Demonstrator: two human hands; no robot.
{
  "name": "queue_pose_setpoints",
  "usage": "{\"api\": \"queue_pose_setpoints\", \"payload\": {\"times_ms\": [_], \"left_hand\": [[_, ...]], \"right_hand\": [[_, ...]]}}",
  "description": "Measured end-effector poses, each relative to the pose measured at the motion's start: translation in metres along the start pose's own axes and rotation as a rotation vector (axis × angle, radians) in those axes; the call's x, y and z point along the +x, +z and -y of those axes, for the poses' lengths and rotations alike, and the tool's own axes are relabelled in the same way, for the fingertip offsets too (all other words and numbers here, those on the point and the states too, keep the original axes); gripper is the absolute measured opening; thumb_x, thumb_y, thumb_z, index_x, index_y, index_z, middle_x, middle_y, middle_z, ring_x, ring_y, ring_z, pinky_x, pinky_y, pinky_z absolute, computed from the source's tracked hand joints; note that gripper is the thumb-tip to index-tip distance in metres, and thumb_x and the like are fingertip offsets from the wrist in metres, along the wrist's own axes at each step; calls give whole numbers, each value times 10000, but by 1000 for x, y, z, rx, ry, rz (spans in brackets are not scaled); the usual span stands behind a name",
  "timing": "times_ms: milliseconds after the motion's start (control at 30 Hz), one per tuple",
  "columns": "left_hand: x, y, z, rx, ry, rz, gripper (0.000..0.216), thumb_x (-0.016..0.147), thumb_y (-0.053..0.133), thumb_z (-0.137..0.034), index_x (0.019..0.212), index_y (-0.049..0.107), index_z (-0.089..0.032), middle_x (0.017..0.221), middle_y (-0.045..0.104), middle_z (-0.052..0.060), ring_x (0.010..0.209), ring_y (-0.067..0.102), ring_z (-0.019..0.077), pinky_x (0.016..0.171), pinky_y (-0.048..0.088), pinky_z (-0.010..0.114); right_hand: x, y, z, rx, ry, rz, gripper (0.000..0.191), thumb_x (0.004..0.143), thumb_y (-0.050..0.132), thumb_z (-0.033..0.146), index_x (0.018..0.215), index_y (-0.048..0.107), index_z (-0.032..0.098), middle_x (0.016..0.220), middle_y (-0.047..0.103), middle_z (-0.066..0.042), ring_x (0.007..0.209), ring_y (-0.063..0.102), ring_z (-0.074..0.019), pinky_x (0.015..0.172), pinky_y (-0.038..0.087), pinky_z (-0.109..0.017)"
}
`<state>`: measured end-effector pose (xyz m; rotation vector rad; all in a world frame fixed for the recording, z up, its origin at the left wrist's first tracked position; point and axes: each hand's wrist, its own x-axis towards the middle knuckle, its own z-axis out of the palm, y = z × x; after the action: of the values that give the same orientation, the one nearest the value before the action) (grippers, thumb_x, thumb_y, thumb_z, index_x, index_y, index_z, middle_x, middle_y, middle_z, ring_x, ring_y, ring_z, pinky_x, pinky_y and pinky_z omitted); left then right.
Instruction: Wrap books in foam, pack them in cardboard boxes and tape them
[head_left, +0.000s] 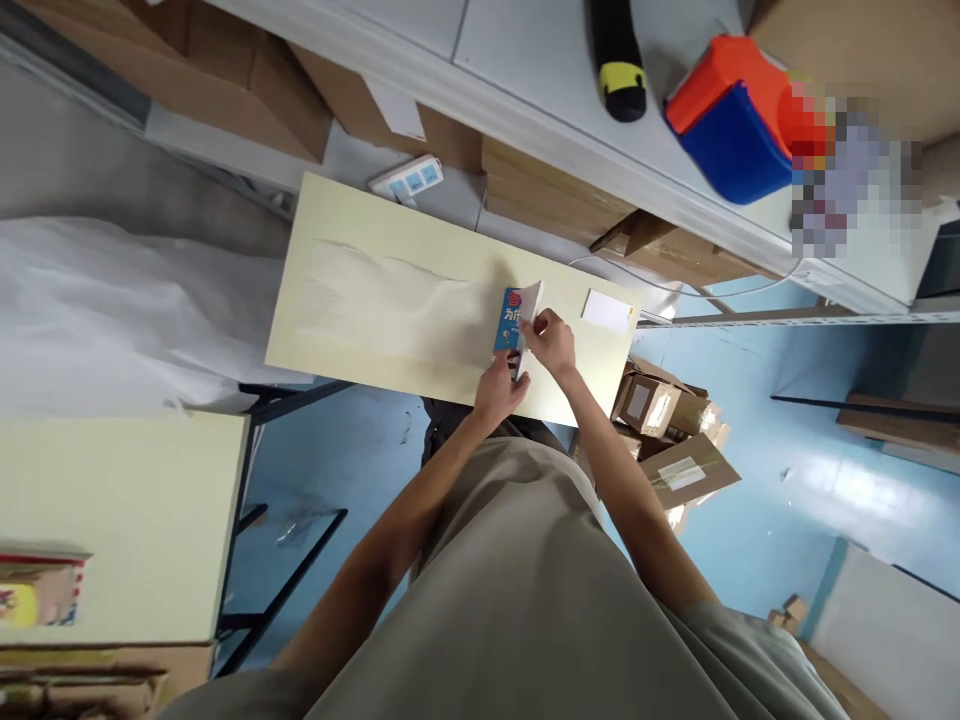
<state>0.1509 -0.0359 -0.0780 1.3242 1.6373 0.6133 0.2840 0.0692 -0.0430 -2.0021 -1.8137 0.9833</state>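
On the pale yellow table (442, 345) lies a thin book (510, 312) with a blue cover, a red figure and white and yellow lettering. My left hand (501, 393) grips its near end, fingertips on the cover. Between thumb and fingers, my right hand (553, 342) pinches the white, raised right side of the book; whether that is one leaf or several I cannot tell. To the right of that hand a small white card (607, 310) rests on the table. Left of the book, a clear film (397, 300) seems to lie rumpled over the tabletop.
A shelf edge (525, 105) crosses above the table, bearing a black-and-yellow cutter (622, 85) and an orange-and-blue tape dispenser (731, 130). A power strip (409, 180) lies behind. White sheeting (127, 310) hangs left. Cardboard boxes (675, 440) are piled on the floor at right.
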Motion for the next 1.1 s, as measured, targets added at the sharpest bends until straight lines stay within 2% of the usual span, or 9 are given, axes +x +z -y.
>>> {"api": "queue_pose_setpoints", "payload": {"times_ms": [100,167,267,333,467,667,800,967,1100], "left_hand": [[-2,-18,11,-168,-64,35,356,987,699,-259,1339,697,-204,1226,837,109,1041,819,290,952,644,383],[-3,-28,18,-286,-73,59,301,982,691,-288,1271,731,-213,1172,842,81,1003,816,266,889,654,349],[-5,-36,26,-380,-56,42,289,977,686,-336,1223,758,-201,1121,831,80,945,801,247,822,655,331],[-6,-39,30,-394,-61,-16,310,969,690,-352,1219,766,-186,1141,821,96,929,790,245,801,652,335],[-13,-44,43,-425,-105,-145,330,976,714,-448,1183,770,-198,1098,820,83,952,782,257,806,655,345],[-17,-59,80,-593,-347,-392,409,924,799,-595,904,688,-202,864,733,53,886,741,242,819,646,350],[-8,-68,110,-747,-509,-416,331,963,752,-518,910,684,-199,855,714,56,897,746,231,840,655,348],[-8,-88,136,-193,-445,-329,176,996,665,-316,1023,789,-194,992,775,127,1077,763,319,1013,619,437],[-14,-108,143,94,-263,-306,323,1015,619,-241,1263,807,-154,1235,774,208,1261,726,380,1176,568,507]], "right_hand": [[11,-7,17,-23,-168,43,343,1097,630,573,953,653,262,896,753,-64,908,760,-287,887,583,-385],[25,-14,26,-62,-289,23,252,1125,607,468,1105,709,239,1140,772,-110,996,772,-301,942,604,-424],[56,-25,38,-147,-464,93,187,1096,652,329,1220,754,234,1505,654,-135,1043,774,-298,989,623,-480],[78,-31,46,-276,-555,252,133,1069,707,305,1138,789,228,1553,624,-127,1063,769,-298,1014,625,-496],[105,-32,73,-599,-664,486,106,1031,782,277,1113,809,214,1400,699,-112,1173,740,-306,1106,590,-492],[112,21,118,-689,-702,482,248,1083,751,268,1316,767,186,1386,689,-131,1267,704,-291,1170,524,-453],[111,73,128,-666,-638,457,293,1088,745,242,1371,741,168,1440,679,-152,1309,700,-300,1207,519,-468],[105,119,126,-675,-499,431,313,1087,671,164,1395,726,149,1519,653,-200,1389,669,-343,1202,553,-508],[100,136,120,-600,-462,392,401,1078,660,191,1476,702,164,1599,612,-217,1463,607,-375,1240,529,-570]]}}
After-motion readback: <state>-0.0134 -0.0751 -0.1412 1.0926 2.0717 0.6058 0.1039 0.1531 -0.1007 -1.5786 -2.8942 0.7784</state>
